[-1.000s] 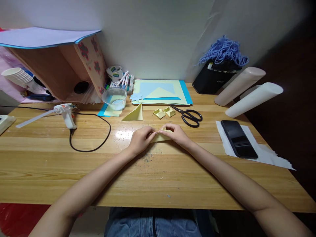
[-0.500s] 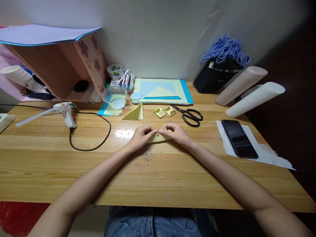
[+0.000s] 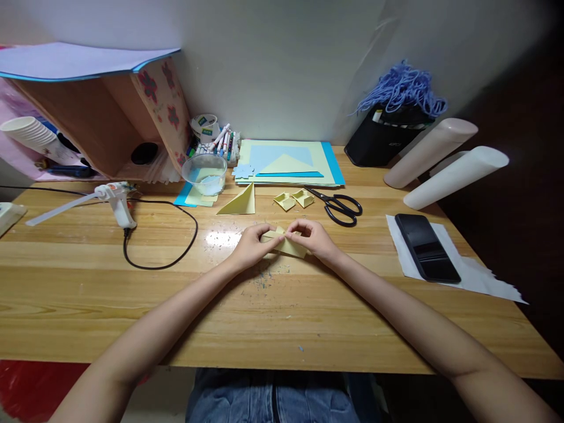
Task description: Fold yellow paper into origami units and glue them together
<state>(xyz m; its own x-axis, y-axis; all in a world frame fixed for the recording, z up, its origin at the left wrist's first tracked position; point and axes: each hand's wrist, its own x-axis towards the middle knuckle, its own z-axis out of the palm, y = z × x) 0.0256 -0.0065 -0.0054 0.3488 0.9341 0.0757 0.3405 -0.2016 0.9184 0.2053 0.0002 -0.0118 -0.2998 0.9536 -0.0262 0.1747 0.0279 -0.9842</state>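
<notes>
Between my two hands, a folded piece of pale yellow paper (image 3: 291,247) is held just above the wooden table. My left hand (image 3: 255,244) pinches its left part between thumb and fingers. The fingertips of my right hand (image 3: 311,238) are closed on its upper edge, close to my left thumb. Part of the paper is hidden by the fingers. Beyond my hands lie two small folded yellow pieces (image 3: 294,200), and a yellow paper triangle (image 3: 241,201) stands to their left. Black-handled scissors (image 3: 337,205) lie just right of the folded pieces.
A glue gun (image 3: 118,205) with its looped cord is at left, near a clear bowl (image 3: 205,174) and markers (image 3: 225,144). Stacked coloured sheets (image 3: 332,164) lie at the back. On the right are a phone (image 3: 426,248), paper rolls (image 3: 456,177) and a black holder (image 3: 374,138).
The yellow paper between my hands has turned and tilted, so more of its folded surface shows, with its right end lower. Both hands remain in nearly the same place.
</notes>
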